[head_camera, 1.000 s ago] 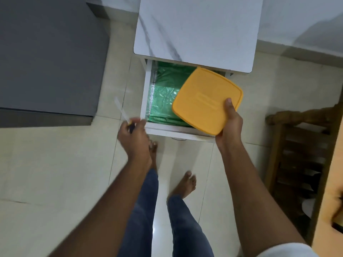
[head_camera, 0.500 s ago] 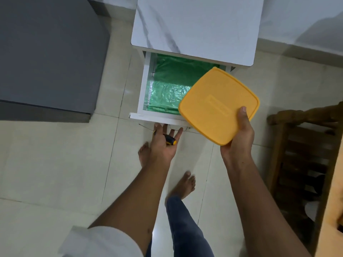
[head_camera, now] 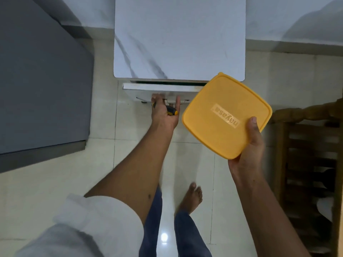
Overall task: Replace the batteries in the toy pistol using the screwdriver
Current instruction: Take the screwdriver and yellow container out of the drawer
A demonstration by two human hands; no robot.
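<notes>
Floor (head_camera: 55,182) fills most of the view, grey bed (head_camera: 40,80) at 9 o'clock, wooden rack (head_camera: 306,145) at 3 o'clock. Marble-top surface (head_camera: 178,38) at 12, bare on top. Drawer (head_camera: 161,88) under its front edge is almost shut; only a thin dark slit shows.

Yellow box (head_camera: 226,115), lid on, sits right of centre, at about 2 o'clock from the left hand. Right hand (head_camera: 248,151) grips its near corner, thumb on the lid, fingers underneath and out of sight. Contents not visible.

Left hand (head_camera: 164,112) is at the drawer front, fingers (head_camera: 177,102) spread and touching it, while the palm pins the screwdriver (head_camera: 171,113) by its black-yellow handle. Shaft pokes out toward 9 o'clock, blurred.

Toy pistol: not in view. No batteries in view either.

Step, my read: fetching tools, closing the drawer. Battery work not started.

Next move likely needs the drawer seated, then both items put down on the surface, since both hands are full. Then locate the pistol.
</notes>
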